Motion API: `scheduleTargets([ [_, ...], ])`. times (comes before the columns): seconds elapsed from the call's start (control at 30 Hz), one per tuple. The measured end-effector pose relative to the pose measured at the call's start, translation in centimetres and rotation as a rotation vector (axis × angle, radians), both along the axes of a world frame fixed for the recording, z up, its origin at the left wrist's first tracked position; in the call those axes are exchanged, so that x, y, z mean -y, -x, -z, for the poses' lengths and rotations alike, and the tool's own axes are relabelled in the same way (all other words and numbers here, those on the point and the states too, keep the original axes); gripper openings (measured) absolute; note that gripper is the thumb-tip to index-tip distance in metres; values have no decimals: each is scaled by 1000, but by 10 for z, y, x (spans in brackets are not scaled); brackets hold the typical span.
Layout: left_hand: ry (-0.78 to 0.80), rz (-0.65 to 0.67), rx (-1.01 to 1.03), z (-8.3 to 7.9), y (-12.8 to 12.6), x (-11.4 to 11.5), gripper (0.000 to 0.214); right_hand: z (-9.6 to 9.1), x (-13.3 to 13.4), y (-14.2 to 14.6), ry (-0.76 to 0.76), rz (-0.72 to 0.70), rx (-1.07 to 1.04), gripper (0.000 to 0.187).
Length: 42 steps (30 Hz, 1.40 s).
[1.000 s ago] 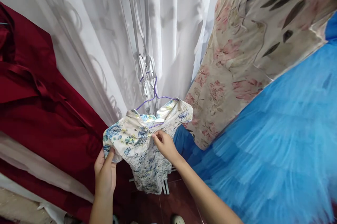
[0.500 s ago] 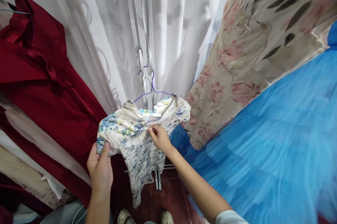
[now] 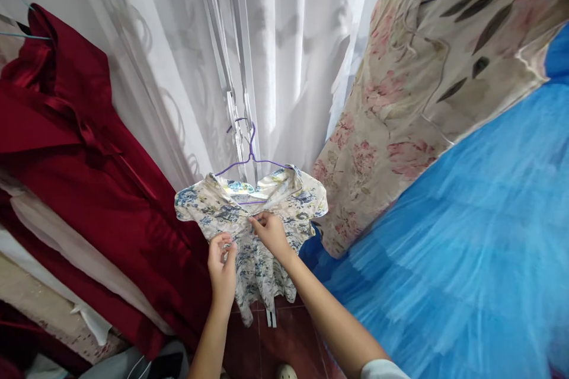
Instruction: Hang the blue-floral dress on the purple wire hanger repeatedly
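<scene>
A small cream dress with blue and yellow flowers (image 3: 293, 201) hangs on a purple wire hanger (image 3: 249, 156) in front of a white curtain (image 3: 275, 59). My right hand (image 3: 269, 232) pinches the fabric at the middle of the dress front, just below the neckline. My left hand (image 3: 222, 263) is beside it, a little lower, with fingers curled on the dress front. Both forearms reach up from the bottom of the view.
A dark red satin garment (image 3: 84, 147) hangs at the left on a light blue hanger. A beige fabric with pink flowers (image 3: 413, 88) and a bright blue tulle skirt (image 3: 466, 236) fill the right side. Dark red floor and a shoe (image 3: 287, 372) show below.
My left hand has let go of the dress's left sleeve and moved right to the front, next to my right hand. The left sleeve has dropped back into shape.
</scene>
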<state>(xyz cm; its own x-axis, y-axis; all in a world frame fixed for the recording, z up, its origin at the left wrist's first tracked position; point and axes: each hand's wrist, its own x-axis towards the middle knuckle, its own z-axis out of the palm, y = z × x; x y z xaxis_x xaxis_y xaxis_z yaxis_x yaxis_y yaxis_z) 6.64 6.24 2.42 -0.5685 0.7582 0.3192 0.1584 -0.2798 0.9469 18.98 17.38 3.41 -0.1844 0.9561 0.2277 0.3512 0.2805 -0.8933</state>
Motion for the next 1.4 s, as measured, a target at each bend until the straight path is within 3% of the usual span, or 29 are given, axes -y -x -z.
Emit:
scheduleTargets([
  [0.23, 81, 111, -1, 3, 7, -11, 37, 4, -8, 19, -55, 196, 40, 22],
  [0.43, 83, 153, -16, 6, 18, -22, 36, 8, -7, 29, -130, 338, 83, 29],
  [0.63, 120, 282, -171, 6, 34, -34, 23, 10, 6, 27, -32, 247, -4, 21],
  [0.8, 114, 353, -351, 2, 22, -40, 25, 1, 40, 12, 167, -85, -292, 30],
  [0.97, 68, 301, -460, -2, 4, -35, 14, -22, 66, -2, 292, -189, -440, 33],
  [1.13, 43, 342, -499, -11, -8, -24, 7, -55, 64, -12, 312, -134, -590, 29],
  [1.23, 60, 356, -527, -20, -13, -18, 8, -92, 42, -17, 251, -119, -731, 25],
  [1.3, 95, 356, -544, -23, -14, -15, 8, -123, 26, -18, 205, -182, -787, 23],
  [1.4, 145, 388, -572, -17, -16, -10, 7, -163, 9, -17, 133, -229, -832, 21],
])
